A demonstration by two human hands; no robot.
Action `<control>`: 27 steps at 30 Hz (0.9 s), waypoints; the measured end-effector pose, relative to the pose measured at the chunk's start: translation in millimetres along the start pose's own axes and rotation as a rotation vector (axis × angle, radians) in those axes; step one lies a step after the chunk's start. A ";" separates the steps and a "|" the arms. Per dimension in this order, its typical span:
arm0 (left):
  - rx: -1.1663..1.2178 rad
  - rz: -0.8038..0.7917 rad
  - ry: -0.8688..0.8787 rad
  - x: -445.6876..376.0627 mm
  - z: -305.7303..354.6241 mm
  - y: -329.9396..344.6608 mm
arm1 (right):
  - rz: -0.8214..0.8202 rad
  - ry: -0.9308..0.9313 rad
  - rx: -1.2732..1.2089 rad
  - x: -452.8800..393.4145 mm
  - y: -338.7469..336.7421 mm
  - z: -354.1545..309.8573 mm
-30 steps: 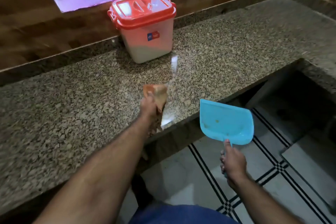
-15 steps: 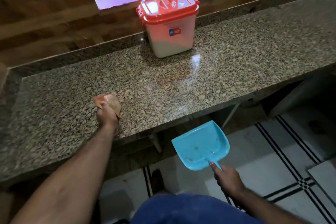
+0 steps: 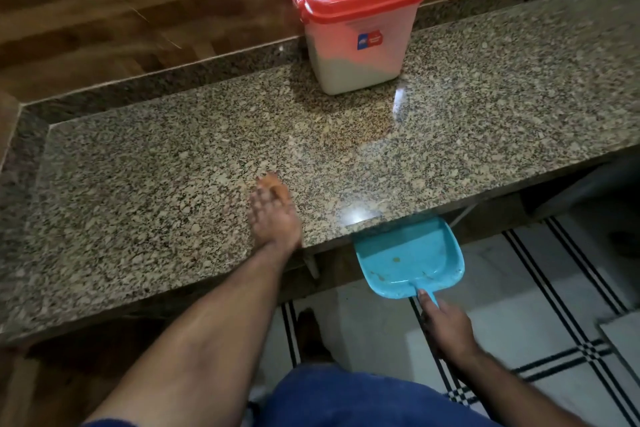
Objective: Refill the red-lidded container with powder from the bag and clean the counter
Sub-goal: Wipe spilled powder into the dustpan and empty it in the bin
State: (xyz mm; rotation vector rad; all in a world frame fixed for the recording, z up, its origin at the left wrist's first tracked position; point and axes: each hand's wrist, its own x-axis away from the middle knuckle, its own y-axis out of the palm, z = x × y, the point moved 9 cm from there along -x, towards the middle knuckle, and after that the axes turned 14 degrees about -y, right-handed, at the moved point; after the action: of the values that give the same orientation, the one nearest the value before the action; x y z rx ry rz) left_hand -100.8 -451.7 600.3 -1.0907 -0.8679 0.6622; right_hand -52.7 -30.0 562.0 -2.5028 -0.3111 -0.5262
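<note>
The red-lidded container (image 3: 356,21) stands shut at the back of the speckled granite counter (image 3: 138,177), partly filled with white powder. My left hand (image 3: 273,215) presses an orange cloth (image 3: 272,182) flat on the counter near its front edge; most of the cloth is hidden under the fingers. My right hand (image 3: 446,329) grips the handle of a blue dustpan (image 3: 408,260), whose mouth sits tucked just under the counter's front edge, to the right of the left hand. A few crumbs lie in the pan. No bag is in view.
A wooden wall panel (image 3: 86,21) and a window sill run behind the counter. Below the counter lies a white tiled floor (image 3: 519,305) with black stripes. My blue-clad lap (image 3: 346,399) fills the bottom of the view.
My left hand slid the cloth rightward along the counter toward the front edge. The dustpan rose from below up to the counter's edge. The camera tilted down and left.
</note>
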 end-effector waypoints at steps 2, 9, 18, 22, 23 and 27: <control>0.019 -0.069 0.120 10.8 58.3 16.5 | 0.010 0.017 -0.035 -1.7 4.3 -3.9; 0.372 -0.929 0.646 125.1 201.9 50.5 | 0.049 0.070 -0.054 -6.0 2.7 -6.1; 0.998 -0.671 0.029 34.3 116.1 -7.6 | 0.130 0.119 -0.083 -18.4 -25.7 8.4; 0.620 -0.391 0.346 66.1 145.0 10.8 | 0.126 0.131 -0.130 -15.2 -19.0 4.8; 0.551 -0.424 0.440 87.9 161.6 24.6 | 0.124 0.131 -0.134 -14.4 -17.7 3.1; 0.468 -0.723 0.595 151.2 214.2 51.5 | 0.136 0.120 -0.120 -16.8 -21.8 0.4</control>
State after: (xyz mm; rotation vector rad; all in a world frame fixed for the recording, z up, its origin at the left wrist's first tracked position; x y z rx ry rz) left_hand -209.0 -210.1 636.5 -0.4405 -0.4872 -0.0831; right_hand -74.7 -13.7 564.9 -2.5710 -0.0644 -0.6535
